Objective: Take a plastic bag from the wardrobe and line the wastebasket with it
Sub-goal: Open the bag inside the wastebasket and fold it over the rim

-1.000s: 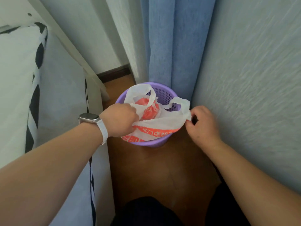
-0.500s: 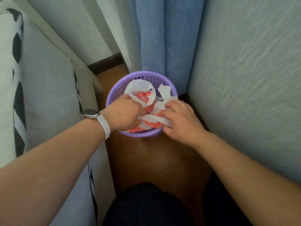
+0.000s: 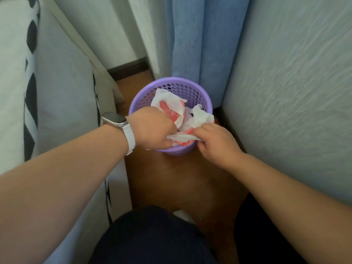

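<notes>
In the head view, a purple perforated wastebasket (image 3: 190,88) stands on the wooden floor (image 3: 181,180) at the centre of the frame, just beside a blue curtain (image 3: 202,44) that hangs behind it. A white plastic bag (image 3: 169,101) with red print sits crumpled inside the wastebasket, its top bunched above the near part of the rim and not spread over it. The left hand (image 3: 152,128), a pale smartwatch (image 3: 114,119) on its wrist, reaches in from the left with its fingers (image 3: 170,129) curled tightly round the bag's near edge. The right hand (image 3: 217,143) comes in from the right, its fingertips pinching a fold of the same edge right beside the left hand. A black-and-white patterned bedcover (image 3: 28,77) fills the left of the frame, a pale textured wall (image 3: 289,77) the right, and a dark-trousered knee (image 3: 152,237) shows at the bottom.
</notes>
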